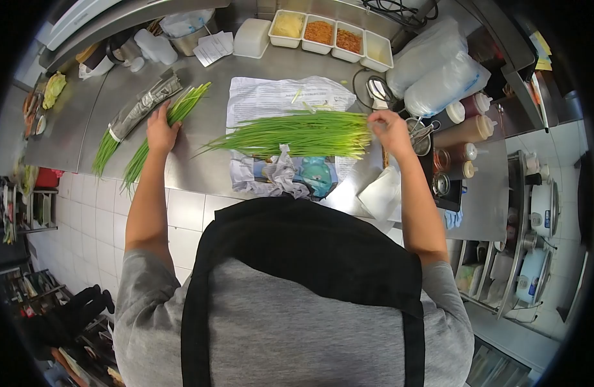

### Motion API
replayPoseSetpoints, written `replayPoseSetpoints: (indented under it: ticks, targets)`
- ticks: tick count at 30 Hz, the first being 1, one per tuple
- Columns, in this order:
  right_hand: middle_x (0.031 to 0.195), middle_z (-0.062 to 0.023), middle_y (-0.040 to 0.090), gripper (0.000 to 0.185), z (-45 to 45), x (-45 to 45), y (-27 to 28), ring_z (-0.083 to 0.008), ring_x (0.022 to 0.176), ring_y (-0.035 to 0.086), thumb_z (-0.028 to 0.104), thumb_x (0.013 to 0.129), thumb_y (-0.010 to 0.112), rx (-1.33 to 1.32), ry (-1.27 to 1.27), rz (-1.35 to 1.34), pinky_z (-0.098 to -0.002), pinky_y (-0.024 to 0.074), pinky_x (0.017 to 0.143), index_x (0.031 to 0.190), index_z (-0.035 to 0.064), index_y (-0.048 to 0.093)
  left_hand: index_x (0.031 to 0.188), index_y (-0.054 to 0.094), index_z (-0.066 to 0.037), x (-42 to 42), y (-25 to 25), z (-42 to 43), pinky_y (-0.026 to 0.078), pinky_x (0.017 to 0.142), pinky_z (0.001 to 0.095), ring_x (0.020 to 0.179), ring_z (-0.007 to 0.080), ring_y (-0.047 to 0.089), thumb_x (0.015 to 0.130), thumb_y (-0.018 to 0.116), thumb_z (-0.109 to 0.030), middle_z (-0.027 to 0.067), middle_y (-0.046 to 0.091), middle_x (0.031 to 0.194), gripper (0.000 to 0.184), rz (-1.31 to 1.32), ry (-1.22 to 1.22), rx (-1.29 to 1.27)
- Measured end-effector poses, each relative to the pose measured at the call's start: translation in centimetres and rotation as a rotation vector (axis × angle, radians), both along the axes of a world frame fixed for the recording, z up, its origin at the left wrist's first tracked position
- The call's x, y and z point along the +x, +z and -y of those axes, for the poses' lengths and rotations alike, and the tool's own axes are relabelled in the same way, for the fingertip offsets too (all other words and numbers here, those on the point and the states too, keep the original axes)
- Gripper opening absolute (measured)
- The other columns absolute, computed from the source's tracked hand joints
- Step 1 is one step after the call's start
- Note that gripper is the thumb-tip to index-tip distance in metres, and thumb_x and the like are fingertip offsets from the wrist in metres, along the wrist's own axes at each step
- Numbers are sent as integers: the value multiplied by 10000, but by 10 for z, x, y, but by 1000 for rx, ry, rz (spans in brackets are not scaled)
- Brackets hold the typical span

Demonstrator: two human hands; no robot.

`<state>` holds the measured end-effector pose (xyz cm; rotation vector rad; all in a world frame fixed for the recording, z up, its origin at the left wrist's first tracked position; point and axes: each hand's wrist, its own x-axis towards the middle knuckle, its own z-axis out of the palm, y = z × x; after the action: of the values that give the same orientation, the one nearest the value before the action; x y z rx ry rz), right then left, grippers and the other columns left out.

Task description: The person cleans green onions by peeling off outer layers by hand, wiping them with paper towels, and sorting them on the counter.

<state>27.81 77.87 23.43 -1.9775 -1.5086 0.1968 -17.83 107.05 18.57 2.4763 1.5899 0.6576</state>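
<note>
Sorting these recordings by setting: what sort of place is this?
Most likely a commercial kitchen: a long steel worktop bears bunches of green stalks, with white tubs of food along the back and squeeze bottles at the right.

Two hands are at the counter [203,155], one left hand [160,132] and one right hand [390,132]. There are three bunches of long green stalks: one spread bunch [290,134], one slim bunch [186,108] and one wrapped bunch [144,108]. Four white tubs stand open in a row, one with pale yellow food [288,24], two with orange-red food [319,32], one with pale contents [377,50]; one more white container [251,39] makes five. Squeeze bottles [481,127] number at least five, some overlapping. One strainer [421,137] and one blue cloth [453,219] count singly. The clear plastic bags [446,80] seem to be two; sheets of newspaper [252,97] overlap too much to count.
</note>
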Motion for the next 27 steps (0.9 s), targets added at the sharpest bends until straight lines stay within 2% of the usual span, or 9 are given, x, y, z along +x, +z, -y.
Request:
replayPoseSetpoints:
  ticks: [2, 5, 11, 12, 15, 17, 20, 23, 27]
  targets:
    - [914, -90, 619, 181, 8, -12, 3, -306, 960, 531, 21, 650, 637, -67, 76, 109, -362, 421, 845, 818, 88, 637, 1245, 462, -205, 8, 7, 9, 394, 901, 408, 1078, 309, 467, 686, 710, -198, 98, 511, 1174, 611, -50, 21, 120]
    - [879, -94, 621, 157, 12, -13, -4, -308, 921, 547, 34, 656, 647, -76, 51, 194, -370, 432, 817, 807, 70, 628, 1257, 453, -213, 30, 24, 18, 384, 917, 407, 1112, 308, 443, 678, 719, -243, 95, 471, 1228, 638, -53, -40, 144]
    - [841, -80, 629, 153, 7, -19, 36, -203, 793, 588, 54, 711, 660, -16, -17, -304, -291, 444, 718, 864, 45, 664, 1162, 522, -104, 124, 82, 70, 378, 941, 392, 1079, 313, 493, 688, 708, -113, 126, 540, 1153, 510, 241, -517, 190]
    - [835, -67, 628, 157, 6, -19, 41, -137, 769, 579, 62, 731, 662, 29, 12, -288, -247, 432, 683, 887, 49, 674, 1161, 525, -102, 142, 86, 82, 381, 942, 388, 1082, 312, 493, 693, 703, -112, 122, 541, 1155, 500, 248, -589, 144]
    - [849, -53, 626, 138, 1, -19, 47, -126, 774, 576, 65, 740, 657, 98, 26, -201, -240, 434, 690, 877, 55, 674, 1141, 531, -78, 191, 87, 114, 371, 961, 378, 1115, 299, 477, 735, 672, -124, 130, 534, 1167, 432, 326, -875, -66]
    - [892, -45, 623, 134, 1, -26, 54, -129, 785, 573, 70, 751, 652, 121, 32, -284, -243, 435, 698, 883, 59, 670, 1105, 537, -58, 216, 81, 136, 417, 893, 371, 1017, 299, 539, 794, 622, -147, 133, 584, 1065, 335, 365, -945, -145]
    - [947, -30, 612, 172, 10, -30, 64, -131, 799, 566, 73, 763, 646, 180, 34, -324, -252, 440, 697, 935, 69, 651, 1051, 552, -39, 229, 109, 162, 469, 748, 326, 800, 229, 597, 857, 552, -159, 103, 615, 855, 228, 156, -933, -584]
    - [937, -64, 594, 282, 46, -48, 75, -145, 798, 550, 80, 762, 644, 297, -188, -360, -263, 442, 690, 1038, 69, 587, 997, 571, -25, 238, 93, 168, 461, 624, 258, 635, 128, 560, 885, 510, -140, 42, 574, 702, 171, 394, -885, -919]
    - [900, -111, 578, 260, 133, -73, 20, -270, 837, 553, 147, 737, 661, 57, -318, 112, -351, 436, 752, 965, 41, 594, 938, 578, -7, 235, 98, 171, 430, 579, 212, 606, 85, 515, 899, 492, -123, 18, 559, 701, 149, 640, -778, -1212]
